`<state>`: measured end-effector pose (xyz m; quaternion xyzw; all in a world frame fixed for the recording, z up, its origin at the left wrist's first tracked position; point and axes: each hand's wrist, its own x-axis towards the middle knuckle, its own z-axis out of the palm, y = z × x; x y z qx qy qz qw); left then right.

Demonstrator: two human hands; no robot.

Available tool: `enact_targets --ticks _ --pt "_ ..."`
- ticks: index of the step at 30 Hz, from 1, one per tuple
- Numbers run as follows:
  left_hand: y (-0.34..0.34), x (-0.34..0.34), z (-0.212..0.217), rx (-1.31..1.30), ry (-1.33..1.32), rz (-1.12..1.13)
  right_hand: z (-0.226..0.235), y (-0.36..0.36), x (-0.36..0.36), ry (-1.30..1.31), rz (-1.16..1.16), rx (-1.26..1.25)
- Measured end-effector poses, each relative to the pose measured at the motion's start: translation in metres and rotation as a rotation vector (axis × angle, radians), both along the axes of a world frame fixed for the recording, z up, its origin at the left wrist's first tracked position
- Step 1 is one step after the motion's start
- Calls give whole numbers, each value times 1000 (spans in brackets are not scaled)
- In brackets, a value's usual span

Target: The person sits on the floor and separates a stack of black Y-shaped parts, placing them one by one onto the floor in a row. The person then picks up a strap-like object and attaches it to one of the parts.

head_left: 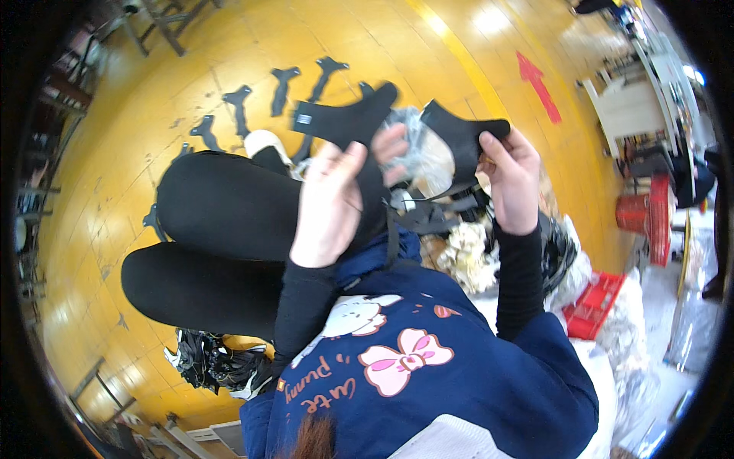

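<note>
In front of my knees I hold two black sock-shaped pieces. My left hand (pixel 329 203) is closed on the left black sock (pixel 344 120), its thumb in front and its blurred fingers behind. That sock has a small pale label near one end and a rounded other end. My right hand (pixel 511 180) pinches the rounded tip of the right black sock (pixel 455 138) between thumb and fingers. The two socks are apart at the top. Between them, lower down, a clear plastic bag (pixel 417 141) shows.
Several dark T-ended strips (pixel 238 107) lie in an arc on the yellow floor (pixel 99 199). Cream scraps (pixel 465 256) heap by my right forearm. A red crate (pixel 592 306) and a red bucket (pixel 633 213) are at right. A black bundle (pixel 218 363) lies below my legs.
</note>
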<state>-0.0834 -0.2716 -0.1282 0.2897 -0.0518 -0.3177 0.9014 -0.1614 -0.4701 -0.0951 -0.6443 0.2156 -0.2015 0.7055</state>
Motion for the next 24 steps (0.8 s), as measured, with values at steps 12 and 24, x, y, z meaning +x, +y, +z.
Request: enact_targets --ticks 12,24 --pt "12 3 -19 16 54 100 -244 -82 -157 1122 466 134" --pt "11 0 -17 54 57 91 -294 -53 -73 596 319 -898"
